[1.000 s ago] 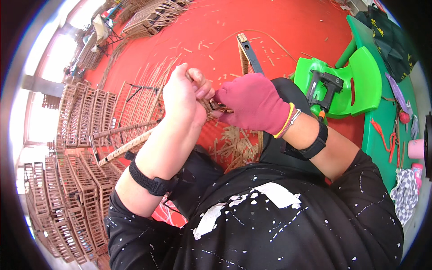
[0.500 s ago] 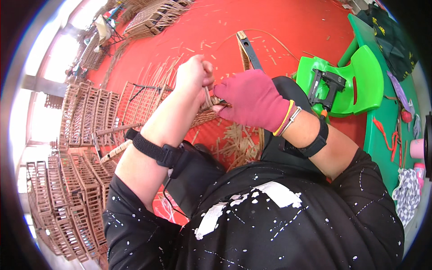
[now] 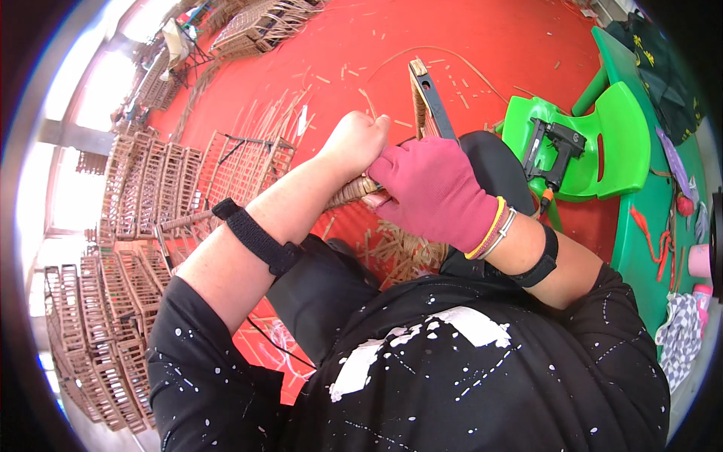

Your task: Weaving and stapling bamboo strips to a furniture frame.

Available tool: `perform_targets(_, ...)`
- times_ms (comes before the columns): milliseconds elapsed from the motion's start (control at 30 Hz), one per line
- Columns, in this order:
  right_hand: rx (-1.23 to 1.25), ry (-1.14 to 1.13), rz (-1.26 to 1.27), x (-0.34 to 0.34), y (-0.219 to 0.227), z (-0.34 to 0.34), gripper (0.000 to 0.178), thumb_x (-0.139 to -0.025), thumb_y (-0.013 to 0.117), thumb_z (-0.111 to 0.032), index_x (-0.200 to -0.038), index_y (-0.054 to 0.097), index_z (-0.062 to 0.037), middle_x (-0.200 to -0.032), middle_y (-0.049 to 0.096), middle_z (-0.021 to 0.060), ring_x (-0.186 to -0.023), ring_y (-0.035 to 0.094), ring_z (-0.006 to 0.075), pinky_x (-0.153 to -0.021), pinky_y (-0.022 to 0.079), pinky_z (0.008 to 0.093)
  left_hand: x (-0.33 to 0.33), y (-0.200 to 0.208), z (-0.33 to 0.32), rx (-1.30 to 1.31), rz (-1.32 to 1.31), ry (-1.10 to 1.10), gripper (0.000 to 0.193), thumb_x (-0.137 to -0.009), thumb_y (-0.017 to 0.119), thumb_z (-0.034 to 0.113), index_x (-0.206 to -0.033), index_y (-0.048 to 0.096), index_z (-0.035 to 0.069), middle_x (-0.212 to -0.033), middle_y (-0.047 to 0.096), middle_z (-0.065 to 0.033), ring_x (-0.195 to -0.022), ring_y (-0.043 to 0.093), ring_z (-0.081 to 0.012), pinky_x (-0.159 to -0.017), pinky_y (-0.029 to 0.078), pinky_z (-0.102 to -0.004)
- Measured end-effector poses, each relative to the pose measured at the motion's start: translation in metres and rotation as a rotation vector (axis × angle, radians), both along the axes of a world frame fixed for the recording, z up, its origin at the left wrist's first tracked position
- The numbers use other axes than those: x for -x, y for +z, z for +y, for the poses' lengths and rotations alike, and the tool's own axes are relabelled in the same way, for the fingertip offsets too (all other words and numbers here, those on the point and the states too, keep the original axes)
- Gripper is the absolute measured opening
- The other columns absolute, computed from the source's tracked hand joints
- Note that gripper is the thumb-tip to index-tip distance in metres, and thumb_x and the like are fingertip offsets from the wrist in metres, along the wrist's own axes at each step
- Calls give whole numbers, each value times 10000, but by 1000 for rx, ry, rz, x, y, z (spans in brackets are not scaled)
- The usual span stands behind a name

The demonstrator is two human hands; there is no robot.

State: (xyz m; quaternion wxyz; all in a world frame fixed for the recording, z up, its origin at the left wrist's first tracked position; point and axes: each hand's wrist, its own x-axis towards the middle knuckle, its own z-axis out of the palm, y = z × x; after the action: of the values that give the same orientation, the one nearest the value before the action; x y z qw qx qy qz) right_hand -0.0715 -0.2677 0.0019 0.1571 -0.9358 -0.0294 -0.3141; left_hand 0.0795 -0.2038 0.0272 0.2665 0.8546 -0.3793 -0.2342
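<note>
At the centre of the frame my left hand (image 3: 360,143) is bare and curled into a fist, its grip closed over the upper end of a woven rattan-wrapped bar (image 3: 352,191) that slants down toward the left. My right hand (image 3: 437,192), in a dark red glove, sits just right of it, touching the left hand; its grip is wrapped tight around the same wound section, the fingers folded under so I cannot see their tips. The wrapped bar shows only as a short tan stretch between and below the two hands.

Rising from behind the hands toward the upper middle of the frame is a dark frame piece (image 3: 428,102) with a wicker-covered edge. Under the hands, a heap of short cane offcuts (image 3: 403,252) lies on the red floor (image 3: 482,38), and more slivers are scattered across the upper part of it.

To the right of the frame a bright green plastic chair (image 3: 621,139) carries a black staple gun (image 3: 553,151) on its seat. A green table (image 3: 640,241) runs down the right edge, with red bits and a pink cup on it, too small to tell further.

Along the left of the frame, stacks of brown wicker frames (image 3: 113,248) stand in rows, and more of them sit at the upper middle. Black straps circle both my forearms, and yellow and silver bangles ring my right wrist.
</note>
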Motion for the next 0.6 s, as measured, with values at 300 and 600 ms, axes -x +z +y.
perform_targets(300,-84,52,-66,43,16,-16,392,-702,792,-191,-1039,628,-79,-951,651,80,-867,647,281,-757,525,388,4,6,-3,-161,-260,-306,239,-837,611,203,-820,631,-34,-673,629,-235,-735,669,-394,-700,534,-467)
perform_targets(600,-231,-437,-167,160,18,-127,269,-820,751,-207,-1016,670,-42,-952,670,124,-844,656,317,-754,530,374,-44,-36,17,-22,-230,-142,505,-971,476,294,-574,588,2,-481,537,-142,-505,575,-296,-601,488,-441)
